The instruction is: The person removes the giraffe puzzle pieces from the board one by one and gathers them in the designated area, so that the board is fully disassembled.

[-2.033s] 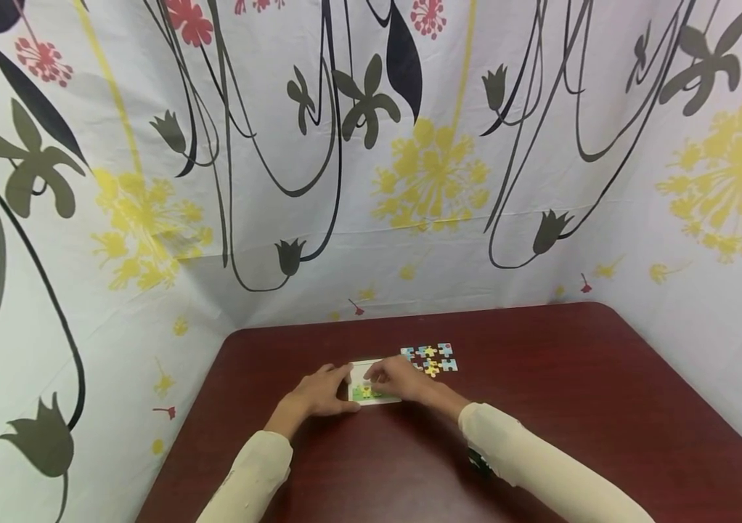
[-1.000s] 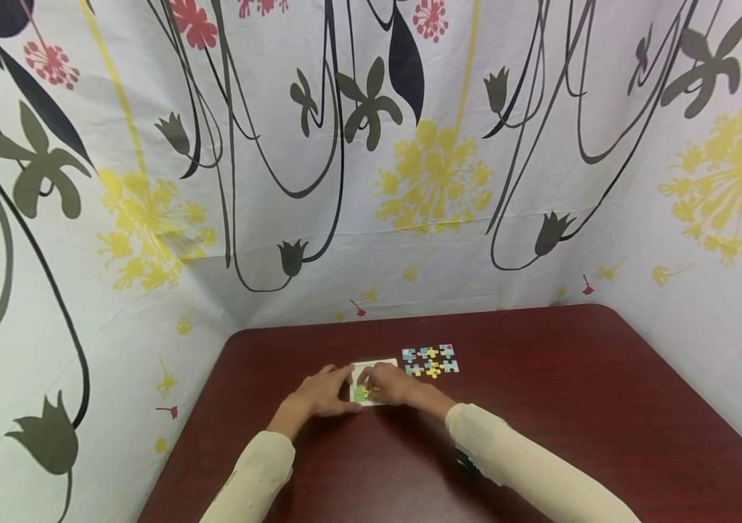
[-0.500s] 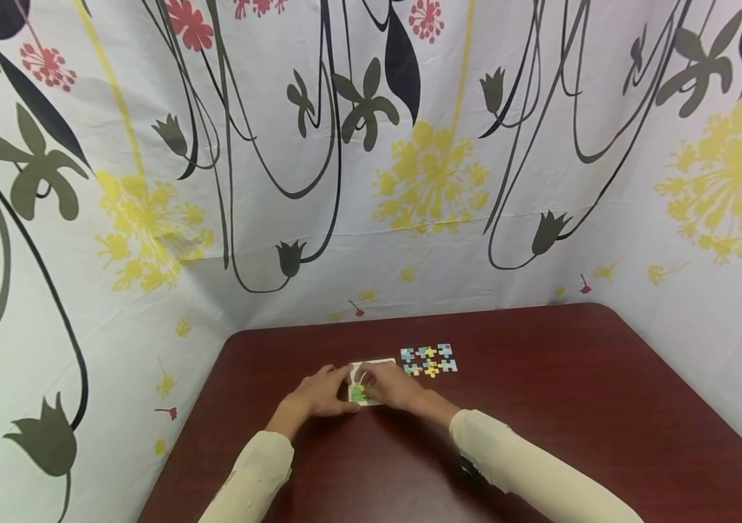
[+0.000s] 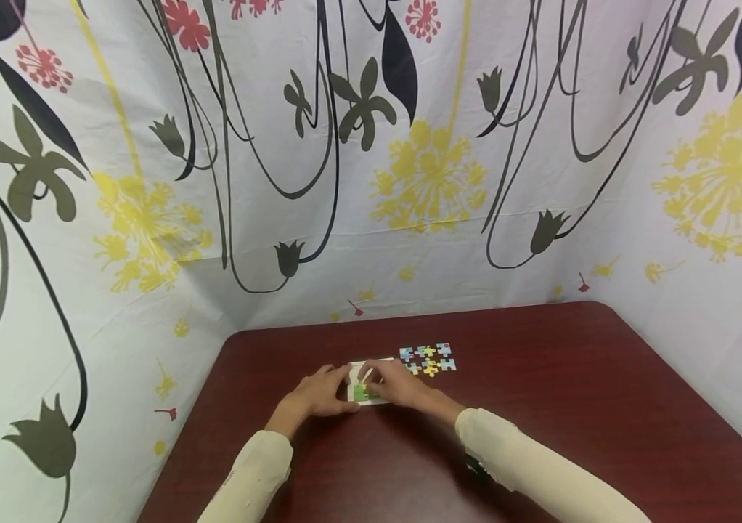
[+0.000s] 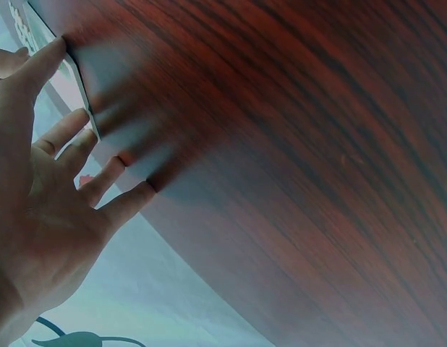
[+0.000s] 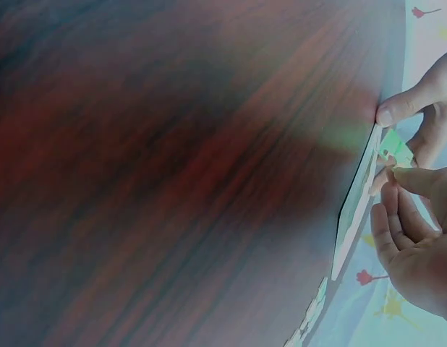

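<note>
A small white-bordered puzzle tray (image 4: 356,372) lies on the table, with green picture pieces (image 4: 361,393) along its near side in the head view. My left hand (image 4: 321,391) rests at the tray's left end, thumb at the near corner and forefinger at the far corner, fingers spread and mostly straight in the left wrist view. My right hand (image 4: 396,381) is over the tray's right part. Its thumb and forefinger pinch a green puzzle piece (image 6: 396,147), tilted up above the tray in the right wrist view. The hand covers the tray's right side in the head view.
Several loose blue and yellow puzzle pieces (image 4: 446,365) lie in two rows just right of the tray. The dark red wooden table (image 4: 541,378) reaches back to a white flowered cloth (image 4: 358,189) that hangs behind it and along both sides.
My right hand first shifts left over the tray, then back slightly right, its fingertips staying near the green part. My left hand stays at the tray's left end.
</note>
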{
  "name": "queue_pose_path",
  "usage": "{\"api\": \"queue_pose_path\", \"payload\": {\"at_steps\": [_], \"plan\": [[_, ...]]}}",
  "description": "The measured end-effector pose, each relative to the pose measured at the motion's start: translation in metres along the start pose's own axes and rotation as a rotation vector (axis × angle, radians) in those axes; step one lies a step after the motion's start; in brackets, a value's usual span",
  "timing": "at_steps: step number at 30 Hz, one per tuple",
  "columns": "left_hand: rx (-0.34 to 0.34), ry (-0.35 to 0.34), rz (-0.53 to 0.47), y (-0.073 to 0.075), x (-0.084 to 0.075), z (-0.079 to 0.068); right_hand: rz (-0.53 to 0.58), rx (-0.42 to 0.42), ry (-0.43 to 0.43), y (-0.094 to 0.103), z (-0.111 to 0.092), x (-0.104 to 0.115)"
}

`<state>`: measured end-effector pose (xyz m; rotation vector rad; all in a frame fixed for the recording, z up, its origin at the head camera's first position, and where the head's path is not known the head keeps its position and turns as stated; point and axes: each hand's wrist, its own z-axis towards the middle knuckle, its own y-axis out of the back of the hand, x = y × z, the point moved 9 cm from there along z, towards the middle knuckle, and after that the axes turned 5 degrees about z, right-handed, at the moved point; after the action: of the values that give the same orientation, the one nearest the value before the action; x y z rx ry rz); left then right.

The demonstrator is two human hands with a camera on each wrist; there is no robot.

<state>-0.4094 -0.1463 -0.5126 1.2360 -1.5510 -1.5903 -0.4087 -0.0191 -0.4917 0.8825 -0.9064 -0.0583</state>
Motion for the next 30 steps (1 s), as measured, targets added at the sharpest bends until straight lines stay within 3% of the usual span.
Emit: {"api": "queue_pose_path", "payload": {"at_steps": [7, 19, 30], "plan": [[-0.004, -0.008, 0.004, 0.001, -0.001, 0.002, 0.034, 0.003, -0.033, 0.016, -0.006, -0.006], [-0.01, -0.014, -0.029, 0.001, -0.002, -0.003, -0.033, -0.022, -0.055, 0.053, -0.029, -0.022], [-0.025, -0.032, -0.043, 0.002, -0.003, -0.004, -0.037, -0.004, -0.099, 0.072, -0.045, -0.038]]}}
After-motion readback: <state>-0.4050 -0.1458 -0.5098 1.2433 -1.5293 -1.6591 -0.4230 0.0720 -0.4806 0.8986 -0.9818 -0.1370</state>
